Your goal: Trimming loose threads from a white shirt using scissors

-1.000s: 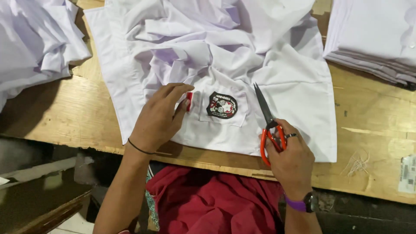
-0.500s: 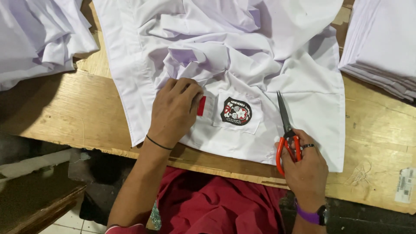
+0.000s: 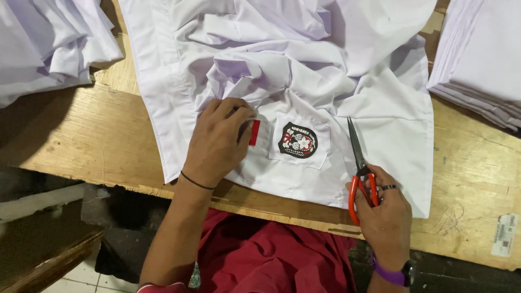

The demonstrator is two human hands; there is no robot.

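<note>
A white shirt lies rumpled on a wooden table. Its pocket carries a dark round emblem patch, and a small red-and-white label sits just left of the pocket. My left hand rests flat on the shirt with its fingertips touching that label. My right hand holds orange-handled scissors at the shirt's lower right, blades closed and pointing away from me, lying on the fabric right of the pocket.
A heap of white garments lies at the far left. A neat stack of folded white cloth sits at the far right. A small paper sticker is on the table's near right edge. My red clothing is below the table edge.
The view has shifted a little, so everything sits slightly further right in frame. My left hand has slid over the red-and-white label. My right hand still holds the scissors in the same spot.
</note>
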